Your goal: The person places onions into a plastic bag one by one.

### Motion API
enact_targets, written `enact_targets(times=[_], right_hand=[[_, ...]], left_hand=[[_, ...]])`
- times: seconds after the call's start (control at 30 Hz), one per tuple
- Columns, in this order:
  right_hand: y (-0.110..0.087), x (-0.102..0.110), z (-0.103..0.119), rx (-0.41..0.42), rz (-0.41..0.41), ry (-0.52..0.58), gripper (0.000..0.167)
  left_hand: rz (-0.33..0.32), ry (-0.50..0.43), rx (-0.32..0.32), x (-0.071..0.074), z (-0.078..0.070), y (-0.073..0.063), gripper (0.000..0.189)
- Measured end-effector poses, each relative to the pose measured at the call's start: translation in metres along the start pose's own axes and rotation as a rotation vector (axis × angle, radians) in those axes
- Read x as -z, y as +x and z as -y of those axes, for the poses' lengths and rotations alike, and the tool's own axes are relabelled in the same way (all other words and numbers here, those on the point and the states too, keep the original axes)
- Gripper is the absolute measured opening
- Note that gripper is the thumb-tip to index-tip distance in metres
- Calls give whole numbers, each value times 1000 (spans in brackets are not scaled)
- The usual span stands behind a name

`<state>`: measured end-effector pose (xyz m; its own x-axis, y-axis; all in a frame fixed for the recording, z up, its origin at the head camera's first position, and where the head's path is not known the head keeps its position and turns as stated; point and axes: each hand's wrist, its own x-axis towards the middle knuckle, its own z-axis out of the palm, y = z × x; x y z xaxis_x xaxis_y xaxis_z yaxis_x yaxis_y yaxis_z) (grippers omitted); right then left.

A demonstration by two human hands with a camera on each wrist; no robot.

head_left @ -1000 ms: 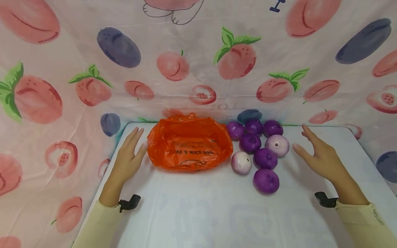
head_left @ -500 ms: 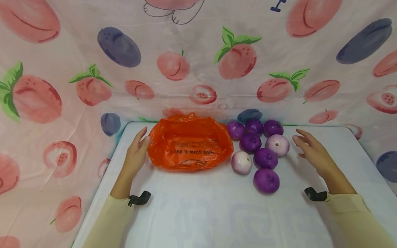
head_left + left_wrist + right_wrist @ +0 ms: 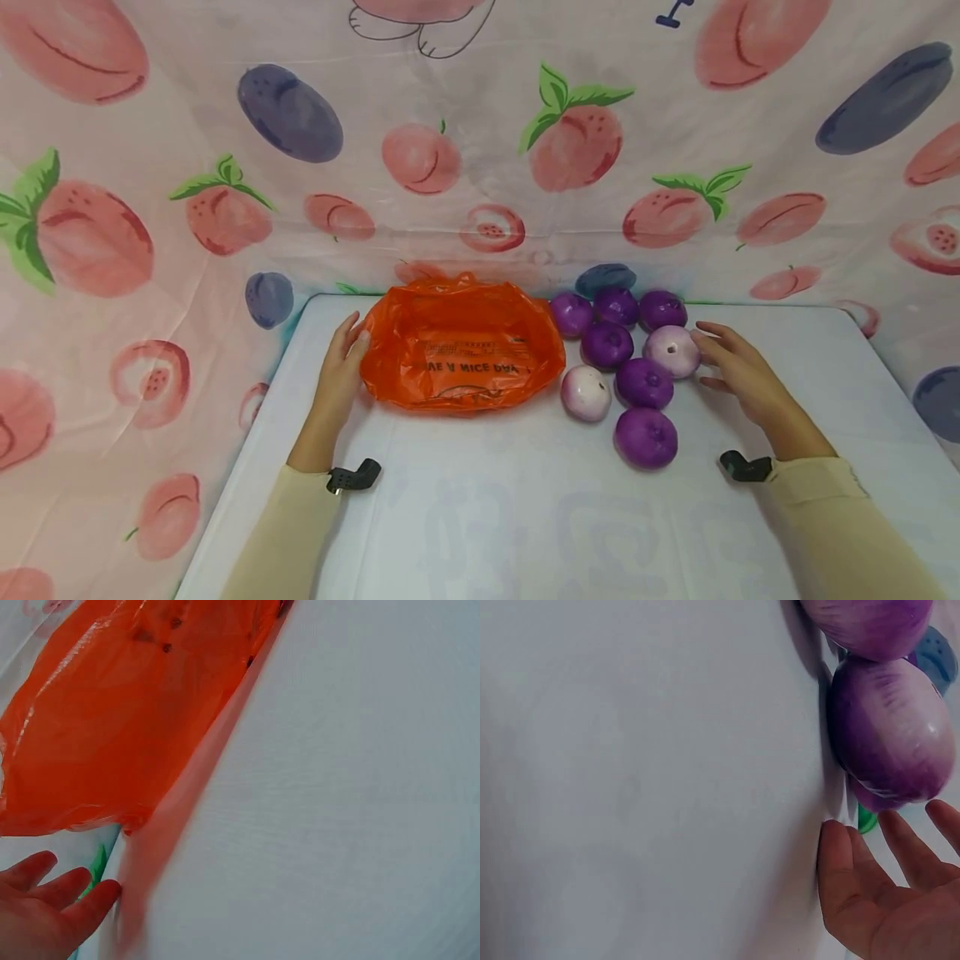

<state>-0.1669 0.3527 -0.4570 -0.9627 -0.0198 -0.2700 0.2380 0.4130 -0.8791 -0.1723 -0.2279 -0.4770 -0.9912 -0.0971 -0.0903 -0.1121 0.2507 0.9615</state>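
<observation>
An orange plastic bag (image 3: 457, 392) with its mouth spread wide lies at the back left of the table. My left hand (image 3: 339, 375) is at the bag's left edge with fingers extended; in the left wrist view the fingers (image 3: 90, 904) show a small gap from the orange plastic. Right of the bag sits a cluster of several purple onions (image 3: 646, 437), two of them paler. My right hand (image 3: 742, 375) is beside the pale onion (image 3: 671, 352) on the right, fingers spread and relaxed, fingertips close to its side. In the right wrist view that onion (image 3: 892, 727) stands just beyond the fingertips.
The white table (image 3: 480, 508) stretches in front of the bag and onions. A fruit-printed cloth (image 3: 480, 150) hangs behind the table and along its left side. Dark camera mounts (image 3: 354, 475) sit on both wrists.
Both hands have moved inward: the left rightward to the bag's edge, the right leftward to the pale onion. The bag and onions have stayed in place.
</observation>
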Motion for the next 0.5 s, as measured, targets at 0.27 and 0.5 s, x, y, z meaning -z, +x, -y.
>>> enact_targets(times=[0.27,0.5], right_hand=[[6,-3,5,-67,29,-53,87],[12,0,3,-81,103,-66,87]], left_hand=[[25,-71,-20,-3,9,1,62],[51,-199,-63,-1,15,2,61]])
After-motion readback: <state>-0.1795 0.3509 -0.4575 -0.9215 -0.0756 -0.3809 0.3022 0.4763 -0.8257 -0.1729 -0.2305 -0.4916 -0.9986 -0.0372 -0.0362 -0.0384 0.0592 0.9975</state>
